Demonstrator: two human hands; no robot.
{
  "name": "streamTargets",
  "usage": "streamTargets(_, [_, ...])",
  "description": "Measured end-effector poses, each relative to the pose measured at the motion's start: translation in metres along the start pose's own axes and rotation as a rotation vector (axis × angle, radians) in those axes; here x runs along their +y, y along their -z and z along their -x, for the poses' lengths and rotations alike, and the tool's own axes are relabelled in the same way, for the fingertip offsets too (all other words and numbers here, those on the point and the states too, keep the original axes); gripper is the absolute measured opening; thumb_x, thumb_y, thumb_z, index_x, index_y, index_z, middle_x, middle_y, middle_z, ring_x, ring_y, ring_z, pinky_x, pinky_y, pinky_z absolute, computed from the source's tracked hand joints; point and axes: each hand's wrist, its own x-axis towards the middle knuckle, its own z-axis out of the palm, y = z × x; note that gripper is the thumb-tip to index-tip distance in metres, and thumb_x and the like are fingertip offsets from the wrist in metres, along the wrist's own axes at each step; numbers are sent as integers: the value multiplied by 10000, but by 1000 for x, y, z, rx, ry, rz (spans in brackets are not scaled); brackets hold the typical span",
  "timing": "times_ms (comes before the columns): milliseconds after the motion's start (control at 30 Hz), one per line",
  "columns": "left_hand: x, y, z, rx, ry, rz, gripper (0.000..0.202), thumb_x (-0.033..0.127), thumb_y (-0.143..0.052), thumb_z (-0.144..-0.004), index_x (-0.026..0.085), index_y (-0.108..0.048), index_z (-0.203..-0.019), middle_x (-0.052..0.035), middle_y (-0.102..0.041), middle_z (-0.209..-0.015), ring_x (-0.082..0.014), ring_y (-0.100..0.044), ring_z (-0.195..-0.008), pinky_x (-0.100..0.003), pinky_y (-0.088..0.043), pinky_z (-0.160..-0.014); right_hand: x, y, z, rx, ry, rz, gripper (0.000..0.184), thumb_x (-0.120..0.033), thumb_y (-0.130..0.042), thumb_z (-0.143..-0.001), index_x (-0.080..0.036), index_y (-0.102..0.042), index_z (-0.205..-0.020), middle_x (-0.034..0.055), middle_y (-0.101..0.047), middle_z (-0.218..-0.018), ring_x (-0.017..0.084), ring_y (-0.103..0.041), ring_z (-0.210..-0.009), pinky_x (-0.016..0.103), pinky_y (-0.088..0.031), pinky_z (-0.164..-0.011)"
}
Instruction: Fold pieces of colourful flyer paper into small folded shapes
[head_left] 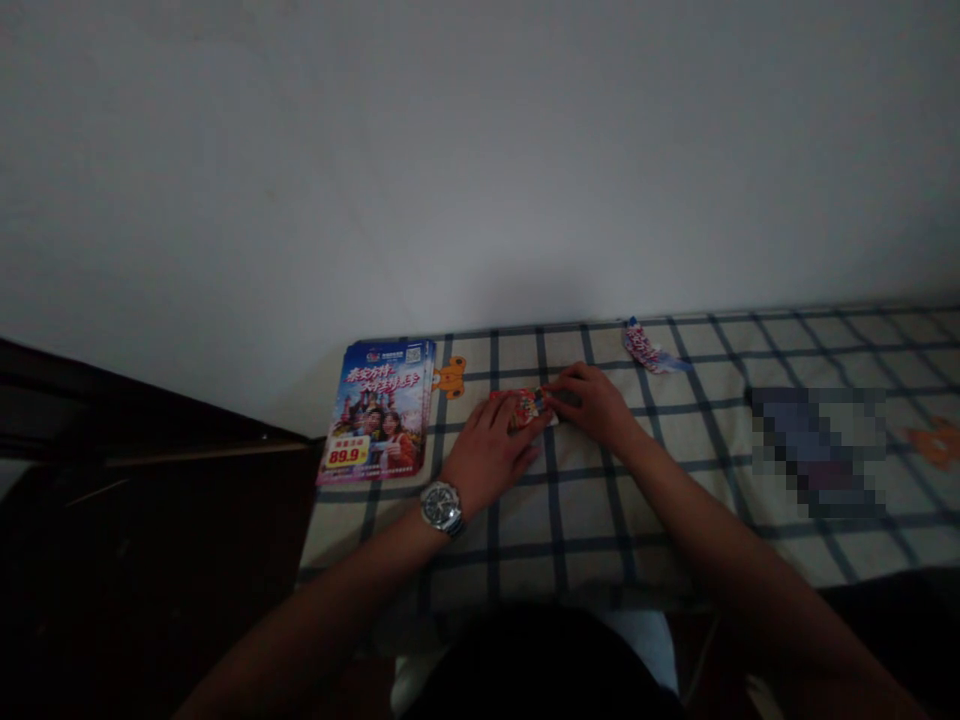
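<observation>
Between the two hands, on the cloth-covered desk [570, 530]: printed paper [529, 405], one small piece, mainly red with mixed colours; any lettering too small to read.

Left hand [489, 442]: fingers laid over the paper's left end, thumb by its near edge; pressing or pinching, cannot tell. Wristwatch [442, 508], one, on that wrist; dial marks unreadable.

Right hand [592, 402]: grip narrow, thumb and forefinger closed on the paper's right end.

Step in hand, as judged: folding or creasing the piece. Next move calls for a steady left hold and a precise right fingertip pinch, edges kept aligned.

Left of the grip: leaflets [379, 410], one stack, blue-topped; large Chinese title, not securely legible; "89.9" in red on a yellow panel; QR code [413, 354] at upper right.

Beyond the right hand: crumpled printed strip [643, 346], one, unreadable.

Well right of the grip: dark flat item [814, 455], pixelated, unidentified.
</observation>
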Motion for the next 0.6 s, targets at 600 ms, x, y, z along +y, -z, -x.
streamTargets(600, [1,-3,3,23,22,48,562,413,-616,-971,339,-481,-1512,-114,-437,-1509,-344,-392,-1419,-562,-347,-1203,4,10,2,-38,-24,-158,290,-281,-746,-897,-236,-733,-1183,76,-671,-1041,249,-656,-984,397,-544,-890])
